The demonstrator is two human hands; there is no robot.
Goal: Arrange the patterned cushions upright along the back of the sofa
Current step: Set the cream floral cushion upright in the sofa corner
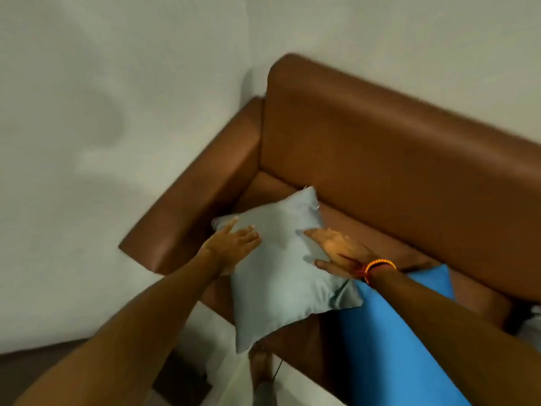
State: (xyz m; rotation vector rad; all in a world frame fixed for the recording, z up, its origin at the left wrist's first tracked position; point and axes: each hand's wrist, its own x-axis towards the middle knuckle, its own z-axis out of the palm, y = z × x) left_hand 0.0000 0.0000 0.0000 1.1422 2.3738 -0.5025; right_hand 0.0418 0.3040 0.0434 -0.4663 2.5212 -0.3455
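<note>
Here the grey cushion (281,259) lies tilted over the seat near the armrest (205,186), its far corner close to the sofa (395,159) back but not leaning on it, its near corner hanging past the seat's front edge. The left hand (234,241) is spread almost flat on the cushion's left side, fingers (248,231) splayed on top, thumb (227,225) near the left corner. The right hand (339,253) lies just as open on the right side, palm down. Neither looks closed around the fabric; whether any finger hooks under an edge I cannot tell. The face that shows is plain, so any pattern is out of sight.

The weak point, as I judge it, is that flat hold. The cover looks smooth and the filling soft, so a lift or turn made with palms alone may let the cushion slip and drop off the front edge to the floor. Stood up too far from the back, it would likely slump forward again. A blue cushion (389,332) lies under the right forearm, touching the grey one's right corner, and a sweep of that arm could drag it off the seat.
</note>
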